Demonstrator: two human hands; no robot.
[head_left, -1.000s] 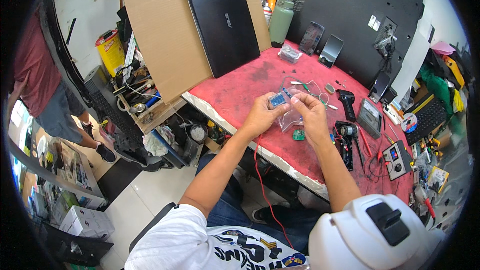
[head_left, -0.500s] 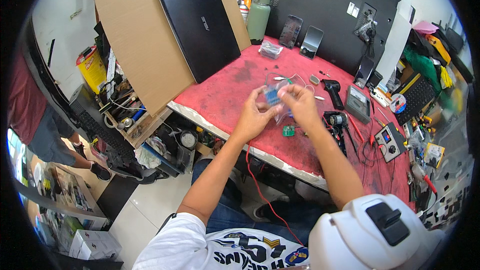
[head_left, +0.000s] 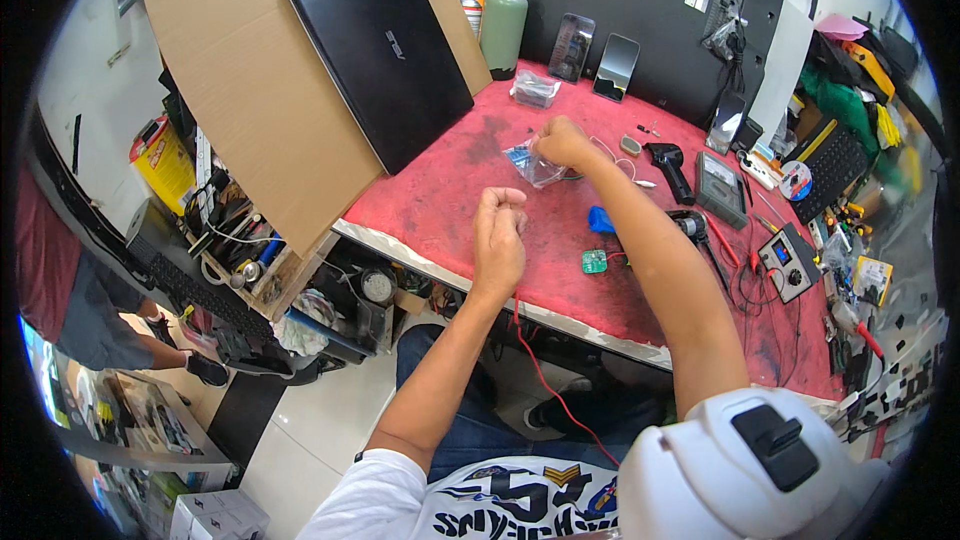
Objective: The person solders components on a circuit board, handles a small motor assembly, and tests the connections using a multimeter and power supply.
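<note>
The small clear plastic bag (head_left: pixel 533 166) with something blue inside sits on the red mat (head_left: pixel 450 190), out toward the far middle of my bench, and my right hand (head_left: pixel 562 141) pinches its top edge — fingers closed on it. My left hand (head_left: pixel 499 237) hangs nearer to me, loosely curled with fingertips drawn together; whether anything is pinched in it, I cannot tell. A small green circuit board (head_left: pixel 595 261) lies just right of my arm. A closed black laptop (head_left: pixel 380 50) leans against cardboard, a green bottle (head_left: pixel 503 22) beyond.
</note>
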